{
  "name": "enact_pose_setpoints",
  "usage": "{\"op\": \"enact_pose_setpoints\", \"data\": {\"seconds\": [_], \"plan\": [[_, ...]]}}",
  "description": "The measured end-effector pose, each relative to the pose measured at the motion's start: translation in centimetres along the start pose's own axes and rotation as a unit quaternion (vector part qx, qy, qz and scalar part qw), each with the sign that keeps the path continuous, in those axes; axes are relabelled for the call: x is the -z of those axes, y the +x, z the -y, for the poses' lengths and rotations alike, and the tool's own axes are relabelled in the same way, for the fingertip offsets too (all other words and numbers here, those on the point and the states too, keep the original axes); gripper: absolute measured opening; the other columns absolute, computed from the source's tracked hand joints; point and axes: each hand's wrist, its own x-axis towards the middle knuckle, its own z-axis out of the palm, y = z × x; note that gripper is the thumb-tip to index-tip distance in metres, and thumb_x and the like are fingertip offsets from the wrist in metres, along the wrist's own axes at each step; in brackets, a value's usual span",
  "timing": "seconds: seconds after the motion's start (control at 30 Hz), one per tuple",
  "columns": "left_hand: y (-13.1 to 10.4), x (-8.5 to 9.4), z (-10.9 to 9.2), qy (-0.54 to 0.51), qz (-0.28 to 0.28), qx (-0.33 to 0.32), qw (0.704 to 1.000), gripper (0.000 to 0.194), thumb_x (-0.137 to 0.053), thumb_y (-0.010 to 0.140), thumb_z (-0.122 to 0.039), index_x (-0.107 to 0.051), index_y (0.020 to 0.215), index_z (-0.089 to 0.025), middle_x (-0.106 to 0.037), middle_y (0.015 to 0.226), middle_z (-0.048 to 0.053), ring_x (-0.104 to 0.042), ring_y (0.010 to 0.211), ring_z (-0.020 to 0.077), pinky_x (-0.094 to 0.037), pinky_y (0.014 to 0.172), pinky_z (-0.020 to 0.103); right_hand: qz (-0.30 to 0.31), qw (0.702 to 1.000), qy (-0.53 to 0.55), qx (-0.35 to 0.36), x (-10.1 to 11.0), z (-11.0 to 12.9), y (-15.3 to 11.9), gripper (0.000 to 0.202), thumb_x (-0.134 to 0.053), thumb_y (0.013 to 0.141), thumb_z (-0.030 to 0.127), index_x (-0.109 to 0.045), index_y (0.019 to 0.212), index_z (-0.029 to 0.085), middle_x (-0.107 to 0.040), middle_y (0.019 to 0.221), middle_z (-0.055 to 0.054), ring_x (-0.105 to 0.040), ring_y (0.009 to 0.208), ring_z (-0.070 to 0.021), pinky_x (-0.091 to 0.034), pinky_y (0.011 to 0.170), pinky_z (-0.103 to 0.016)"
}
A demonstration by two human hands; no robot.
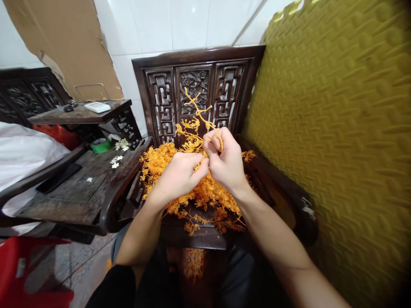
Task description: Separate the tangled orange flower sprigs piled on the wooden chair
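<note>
In front of me is a carved dark wooden chair [195,60] with a large heap of orange plastic flower sprigs [160,156] on its seat. Above the heap, my right hand [229,160] is closed on a branching orange plastic stem [198,110], whose bare top points up and to the left. My left hand [180,173] touches the right at the fingertips, pinched around the lower part of the orange sprig. Leafier orange tips [189,137] spread between the hands and the chair back. My fingers hide where the pieces meet.
A yellow textured foam mat [327,107] stands along the right. On the left, a second wooden chair [70,209] holds green tape [101,145] and white flowers [122,144]. Beyond is a small table [115,110]; a red stool [9,269] stands lower left.
</note>
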Motion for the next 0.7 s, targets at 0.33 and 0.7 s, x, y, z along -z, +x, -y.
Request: {"op": "enact_pose_setpoints", "data": {"seconds": [0.33,0.7], "plan": [[-0.2,1.1,1.6,-0.294,0.003,0.171,0.940,0.034,-0.054,0.104,-0.042,-0.074,0.092,-0.016,-0.073,0.069,0.003,-0.053,0.041,0.0069,-0.040,0.044,0.024,-0.026,0.980,0.150,-0.132,2.2,-1.6,2.6,0.037,-0.085,0.079,0.042,-0.054,0.093,0.027,-0.060,0.084,0.001,-0.062,0.061,-0.0130,-0.046,0.044,-0.026],[-1.1,4.2,4.7,-0.297,-0.146,0.232,0.915,0.038,-0.054,0.094,-0.027,-0.066,0.128,-0.018,-0.075,0.117,0.014,-0.063,0.054,0.0075,-0.022,0.032,0.021,0.060,0.978,0.130,-0.154,1.4,1.4,1.0,0.015,-0.080,0.087,0.030,-0.079,0.098,0.018,-0.075,0.071,-0.004,-0.066,0.053,-0.0131,-0.037,0.037,-0.023]]}}
